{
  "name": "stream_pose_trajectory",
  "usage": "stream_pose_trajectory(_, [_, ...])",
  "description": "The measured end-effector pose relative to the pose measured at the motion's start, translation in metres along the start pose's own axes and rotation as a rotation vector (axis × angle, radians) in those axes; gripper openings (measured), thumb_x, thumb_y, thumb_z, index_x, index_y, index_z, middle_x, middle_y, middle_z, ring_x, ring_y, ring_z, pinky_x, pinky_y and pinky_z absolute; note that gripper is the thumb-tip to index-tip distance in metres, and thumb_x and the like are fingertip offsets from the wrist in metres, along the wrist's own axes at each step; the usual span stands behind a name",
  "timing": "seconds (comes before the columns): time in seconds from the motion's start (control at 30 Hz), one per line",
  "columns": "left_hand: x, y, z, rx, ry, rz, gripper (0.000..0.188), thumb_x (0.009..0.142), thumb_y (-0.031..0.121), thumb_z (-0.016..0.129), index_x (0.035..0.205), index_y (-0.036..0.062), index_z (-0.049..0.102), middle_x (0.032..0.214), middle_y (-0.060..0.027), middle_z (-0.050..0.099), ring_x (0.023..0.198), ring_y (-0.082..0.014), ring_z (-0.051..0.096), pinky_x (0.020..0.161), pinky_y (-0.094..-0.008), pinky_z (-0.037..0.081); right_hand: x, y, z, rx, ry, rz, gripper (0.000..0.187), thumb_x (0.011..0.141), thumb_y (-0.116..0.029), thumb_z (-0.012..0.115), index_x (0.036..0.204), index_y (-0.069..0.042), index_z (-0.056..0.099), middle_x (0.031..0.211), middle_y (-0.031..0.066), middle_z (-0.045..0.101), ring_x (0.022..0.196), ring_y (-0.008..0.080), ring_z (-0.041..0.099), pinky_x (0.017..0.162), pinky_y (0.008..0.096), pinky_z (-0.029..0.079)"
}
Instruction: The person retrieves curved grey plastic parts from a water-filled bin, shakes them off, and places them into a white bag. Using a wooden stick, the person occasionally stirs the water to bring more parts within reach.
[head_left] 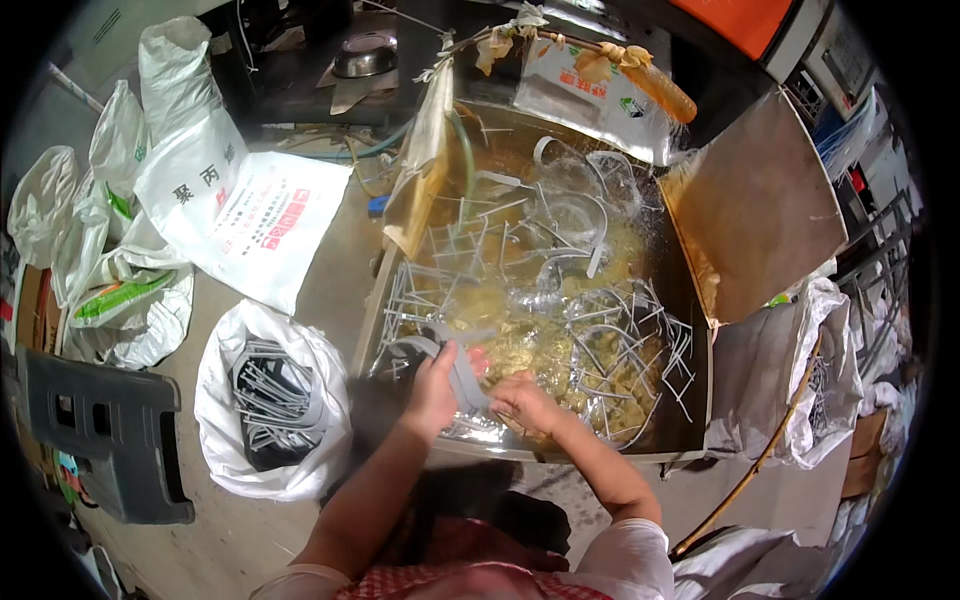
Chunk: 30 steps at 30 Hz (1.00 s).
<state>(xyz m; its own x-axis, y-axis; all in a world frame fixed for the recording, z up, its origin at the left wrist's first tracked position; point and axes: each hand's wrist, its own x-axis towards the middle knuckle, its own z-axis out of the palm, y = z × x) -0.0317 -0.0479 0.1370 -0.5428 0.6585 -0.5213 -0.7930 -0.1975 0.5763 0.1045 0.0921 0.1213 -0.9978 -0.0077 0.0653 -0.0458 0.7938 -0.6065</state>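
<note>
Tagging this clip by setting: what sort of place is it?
Probably a small plastics workshop: a metal tank of wet grey moulded plastic parts, a white sack of the same parts, and more printed sacks on the floor.

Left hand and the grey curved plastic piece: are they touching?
Touching. The head view shows the left hand closed around the grey curved plastic piece over the tray.

The wide metal-walled tub of water (690,300) sits straight ahead, with the grey curved plastic pieces (600,340) lying in it. Both hands meet at its near edge: the left hand (432,385) just left of the right hand (520,400), a grey curved plastic strip (462,372) between them. Left of the tub, on the floor, stands the open white sack (225,440) with more grey pieces (275,400) inside. Further left sits the dark plastic stool (110,430). Behind the sack lies the flat printed white bag (265,225). Right of the tub stands another white sack (810,390).
</note>
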Motion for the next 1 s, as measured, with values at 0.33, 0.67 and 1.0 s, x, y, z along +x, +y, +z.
stream_pose_trajectory(0.33, [-0.033,0.001,0.021,-0.279,0.040,-0.193,0.020,0.081,0.009,0.057,0.098,0.0058,0.046,0.076,-0.0108,0.056,0.060,-0.0211,0.054,0.057,-0.0344,0.046,0.119,0.086,-0.004,-0.057,0.274,0.383,0.038,0.077,-0.014,0.059,0.112,-0.003,0.053,0.113,0.0182,0.054,0.106,0.0333,0.051,0.091,0.0383,0.040])
stream_pose_trajectory(0.67, [-0.027,0.007,0.015,-0.257,0.083,-0.266,0.013,0.084,0.015,0.057,0.093,0.0086,0.050,0.068,-0.0038,0.052,0.055,-0.0163,0.050,0.054,-0.0309,0.045,0.133,0.107,0.032,-0.248,0.092,0.620,0.025,0.079,-0.007,0.054,0.104,-0.014,0.056,0.091,0.0186,0.061,0.084,0.0358,0.059,0.073,0.0437,0.046])
stream_pose_trajectory(1.0, [-0.037,-0.016,0.031,0.237,-0.060,0.075,0.028,0.075,0.004,0.062,0.102,0.0021,0.053,0.086,-0.0048,0.059,0.074,-0.0111,0.055,0.063,-0.0245,0.044,-0.019,0.056,-0.107,0.595,0.382,0.534,0.012,0.089,-0.014,0.052,0.092,-0.004,0.058,0.075,-0.0046,0.051,0.066,0.0047,0.041,0.059,0.0190,0.035])
